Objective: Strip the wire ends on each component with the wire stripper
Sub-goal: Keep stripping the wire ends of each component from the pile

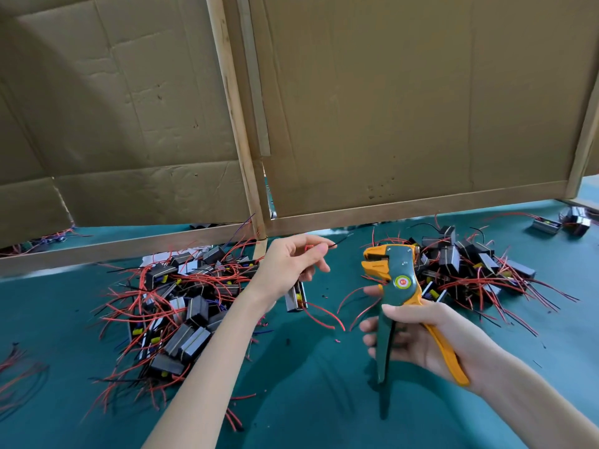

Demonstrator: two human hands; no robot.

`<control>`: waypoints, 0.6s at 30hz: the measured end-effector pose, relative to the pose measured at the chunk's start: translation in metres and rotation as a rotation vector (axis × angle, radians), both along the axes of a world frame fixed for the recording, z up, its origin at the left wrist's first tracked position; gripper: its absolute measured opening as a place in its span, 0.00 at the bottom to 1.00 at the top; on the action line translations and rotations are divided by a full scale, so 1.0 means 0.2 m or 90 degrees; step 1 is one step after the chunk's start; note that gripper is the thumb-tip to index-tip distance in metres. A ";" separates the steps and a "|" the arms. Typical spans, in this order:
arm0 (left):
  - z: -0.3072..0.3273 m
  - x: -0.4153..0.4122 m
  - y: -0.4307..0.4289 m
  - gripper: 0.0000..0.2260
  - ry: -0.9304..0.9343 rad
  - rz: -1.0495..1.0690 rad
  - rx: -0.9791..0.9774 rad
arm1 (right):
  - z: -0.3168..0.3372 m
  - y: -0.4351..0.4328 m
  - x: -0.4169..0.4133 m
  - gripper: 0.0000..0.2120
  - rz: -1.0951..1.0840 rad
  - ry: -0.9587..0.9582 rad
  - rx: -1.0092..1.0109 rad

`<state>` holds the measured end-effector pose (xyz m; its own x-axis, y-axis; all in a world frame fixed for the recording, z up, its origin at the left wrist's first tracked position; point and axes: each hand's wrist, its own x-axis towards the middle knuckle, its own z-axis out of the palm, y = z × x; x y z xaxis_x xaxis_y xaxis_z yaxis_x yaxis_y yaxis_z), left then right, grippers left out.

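Observation:
My right hand [421,338] grips the handles of a green and orange wire stripper [397,280], held upright with its orange jaws pointing left and slightly parted. My left hand [291,264] pinches a thin black wire [337,242] between thumb and forefinger, the wire's tip pointing right toward the jaws, a short gap away. A small black component [296,298] with red leads hangs below my left hand. One heap of black components with red and black wires [181,306] lies left of my arm. A second heap [466,267] lies behind the stripper.
The work surface is a teal mat [308,384] dotted with snipped insulation bits. Cardboard panels on wooden frames [405,215] stand along the back. More components [564,222] sit at the far right, and loose red wires [16,377] lie at the left edge.

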<state>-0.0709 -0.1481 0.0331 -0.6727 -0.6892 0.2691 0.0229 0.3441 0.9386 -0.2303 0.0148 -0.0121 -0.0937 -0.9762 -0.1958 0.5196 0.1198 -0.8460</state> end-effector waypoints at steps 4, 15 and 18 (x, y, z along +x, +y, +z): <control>0.05 -0.01 0.05 0.08 0.006 -0.036 0.011 | -0.01 0.01 0.00 0.33 0.024 0.069 -0.088; 0.11 -0.01 0.12 0.03 -0.027 -0.028 -0.022 | 0.04 0.06 0.06 0.14 0.076 0.117 -0.109; 0.13 0.00 0.14 0.04 -0.031 -0.045 -0.027 | 0.04 0.07 0.06 0.13 0.091 0.139 -0.112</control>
<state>-0.0718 -0.1203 0.0590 -0.7322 -0.6283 0.2629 0.0033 0.3827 0.9239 -0.2189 0.0281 -0.0032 0.0259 -0.9996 -0.0124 0.3118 0.0199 -0.9499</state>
